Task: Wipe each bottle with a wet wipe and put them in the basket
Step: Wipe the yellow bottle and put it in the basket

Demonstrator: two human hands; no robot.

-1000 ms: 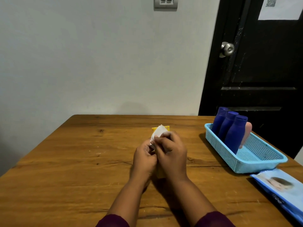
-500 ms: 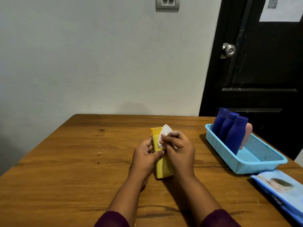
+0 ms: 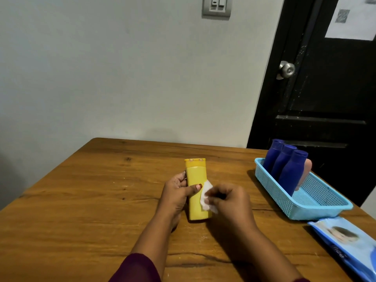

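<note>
Head view: left hand (image 3: pixel 176 197) grips yellow bottle (image 3: pixel 196 177); right hand (image 3: pixel 228 203) pinches wipe (image 3: pixel 206 194), blurred; wipe pack (image 3: pixel 349 246) cropped.

A plain pale grey wall (image 3: pixel 101 78) fills the upper left and centre of the frame, with a grey switch plate (image 3: pixel 216 6) at the top edge. At the right stands a black door (image 3: pixel 325 98) with a round metal knob (image 3: pixel 286 69) and a paper sheet (image 3: pixel 354 21) stuck near the upper right corner. A brown wooden surface (image 3: pixel 81 210) spans the lower half, dimly lit.
</note>
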